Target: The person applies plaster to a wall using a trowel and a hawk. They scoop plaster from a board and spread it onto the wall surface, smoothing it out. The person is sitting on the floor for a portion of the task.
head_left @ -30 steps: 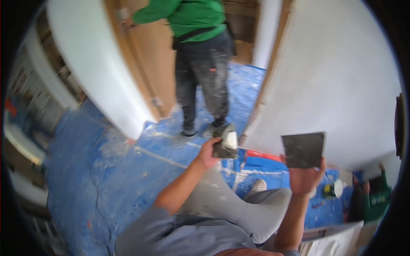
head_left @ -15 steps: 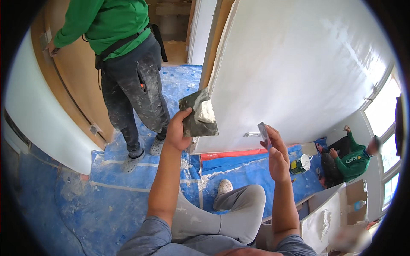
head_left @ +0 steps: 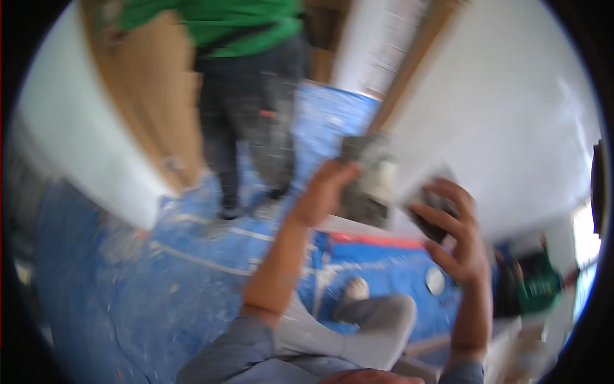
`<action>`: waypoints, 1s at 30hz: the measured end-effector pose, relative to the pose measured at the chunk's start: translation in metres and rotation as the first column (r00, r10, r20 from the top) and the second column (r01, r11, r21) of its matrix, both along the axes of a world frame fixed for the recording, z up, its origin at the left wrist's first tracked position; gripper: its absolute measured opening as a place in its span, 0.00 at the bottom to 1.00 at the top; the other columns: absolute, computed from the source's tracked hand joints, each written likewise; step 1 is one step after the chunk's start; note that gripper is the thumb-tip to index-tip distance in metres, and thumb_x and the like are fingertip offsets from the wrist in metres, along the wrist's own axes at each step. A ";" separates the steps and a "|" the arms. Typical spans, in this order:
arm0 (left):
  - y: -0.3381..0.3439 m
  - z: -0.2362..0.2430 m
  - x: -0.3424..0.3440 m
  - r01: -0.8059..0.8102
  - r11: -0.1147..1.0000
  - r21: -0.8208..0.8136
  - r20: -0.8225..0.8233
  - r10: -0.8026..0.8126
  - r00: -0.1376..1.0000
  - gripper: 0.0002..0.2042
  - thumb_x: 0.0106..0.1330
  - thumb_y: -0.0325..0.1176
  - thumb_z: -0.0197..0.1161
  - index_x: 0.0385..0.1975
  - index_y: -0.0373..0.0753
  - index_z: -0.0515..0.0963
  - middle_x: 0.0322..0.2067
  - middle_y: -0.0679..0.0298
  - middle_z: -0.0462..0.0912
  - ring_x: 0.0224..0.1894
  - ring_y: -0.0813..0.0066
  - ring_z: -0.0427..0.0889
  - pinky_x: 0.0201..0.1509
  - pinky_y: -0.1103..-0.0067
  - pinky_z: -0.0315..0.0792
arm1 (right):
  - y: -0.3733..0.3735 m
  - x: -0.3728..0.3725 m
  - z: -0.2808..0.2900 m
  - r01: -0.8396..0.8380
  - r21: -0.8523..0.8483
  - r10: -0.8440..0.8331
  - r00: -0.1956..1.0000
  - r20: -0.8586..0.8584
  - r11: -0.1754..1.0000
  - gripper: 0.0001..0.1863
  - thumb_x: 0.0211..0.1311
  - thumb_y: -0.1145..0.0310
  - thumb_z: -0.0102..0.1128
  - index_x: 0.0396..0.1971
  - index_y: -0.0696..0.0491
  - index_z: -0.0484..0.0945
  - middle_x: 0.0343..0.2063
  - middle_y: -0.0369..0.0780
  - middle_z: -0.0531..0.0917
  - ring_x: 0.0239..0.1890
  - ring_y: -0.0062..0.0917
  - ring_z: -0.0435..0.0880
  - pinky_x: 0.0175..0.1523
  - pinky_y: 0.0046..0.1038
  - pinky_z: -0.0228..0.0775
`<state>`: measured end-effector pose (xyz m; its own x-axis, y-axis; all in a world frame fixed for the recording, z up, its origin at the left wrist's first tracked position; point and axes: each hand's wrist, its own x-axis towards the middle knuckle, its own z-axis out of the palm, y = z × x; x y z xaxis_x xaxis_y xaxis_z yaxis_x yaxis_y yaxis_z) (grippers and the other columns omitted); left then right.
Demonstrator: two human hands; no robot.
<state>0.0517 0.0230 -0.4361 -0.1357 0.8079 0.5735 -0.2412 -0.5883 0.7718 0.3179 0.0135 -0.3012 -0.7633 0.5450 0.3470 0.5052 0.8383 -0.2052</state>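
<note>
My left hand (head_left: 320,197) grips a dark square metal plate (head_left: 360,208) by its left edge, thumb on its top face. A lump of whitish filler paste (head_left: 384,180) lies on the plate. To the right, my right hand (head_left: 465,233) holds a flat scraper blade (head_left: 423,225), fingers spread over its face. The blade is apart from the plate, with a small gap between them. Motion smears both tools, so their edges are unclear. Behind them stands a pale smooth wall (head_left: 511,128).
A co-worker in a green top (head_left: 240,25) stands ahead left beside a brown door (head_left: 153,96). Another person in green (head_left: 540,285) sits at far right. Blue sheeting (head_left: 192,307) covers the floor. A bucket (head_left: 435,280) stands right of my knee.
The view has swung left, so the scene shifts right. My right hand has turned its scraper blade flatter, its fingers spreading across it. The paste-laden plate stays in my left hand.
</note>
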 end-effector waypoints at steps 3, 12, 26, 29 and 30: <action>0.007 -0.007 0.010 0.045 0.993 -0.105 -0.004 -0.046 0.999 0.14 0.75 0.35 0.57 0.53 0.34 0.79 0.46 0.63 0.84 0.45 0.76 0.84 0.48 0.75 0.78 | -0.017 0.010 0.006 0.077 0.053 -0.076 0.997 -0.014 0.996 0.30 0.43 0.57 0.65 0.52 0.48 0.86 0.58 0.49 0.76 0.66 0.53 0.69 0.69 0.52 0.57; -0.015 0.011 -0.008 0.531 0.820 -0.212 0.581 -0.331 0.743 0.16 0.76 0.34 0.53 0.59 0.34 0.74 0.51 0.62 0.84 0.50 0.76 0.83 0.57 0.74 0.77 | -0.008 -0.002 -0.005 0.070 0.022 -0.070 0.997 -0.018 0.997 0.27 0.47 0.56 0.64 0.50 0.50 0.85 0.61 0.50 0.73 0.67 0.54 0.67 0.68 0.54 0.57; -0.009 0.014 0.003 0.488 0.849 -0.200 0.470 -0.354 0.808 0.18 0.76 0.33 0.57 0.60 0.32 0.73 0.52 0.62 0.82 0.52 0.77 0.82 0.58 0.75 0.76 | -0.018 0.001 0.000 0.115 0.017 -0.116 0.993 0.005 0.993 0.26 0.51 0.54 0.65 0.49 0.51 0.85 0.61 0.50 0.73 0.67 0.55 0.66 0.69 0.54 0.56; -0.012 0.018 0.005 0.435 0.879 -0.196 0.380 -0.341 0.860 0.18 0.75 0.33 0.58 0.60 0.32 0.73 0.51 0.63 0.82 0.53 0.78 0.80 0.59 0.76 0.74 | -0.021 0.003 -0.002 0.114 0.011 -0.114 0.993 0.004 0.993 0.26 0.51 0.53 0.65 0.49 0.51 0.85 0.61 0.50 0.73 0.67 0.55 0.67 0.69 0.54 0.56; -0.012 0.019 0.005 0.429 0.881 -0.199 0.368 -0.339 0.866 0.18 0.75 0.33 0.58 0.60 0.31 0.73 0.51 0.63 0.82 0.53 0.78 0.80 0.59 0.76 0.74 | -0.021 0.004 -0.003 0.113 0.011 -0.113 0.994 0.002 0.994 0.26 0.51 0.53 0.65 0.49 0.51 0.85 0.61 0.50 0.73 0.67 0.55 0.67 0.69 0.54 0.56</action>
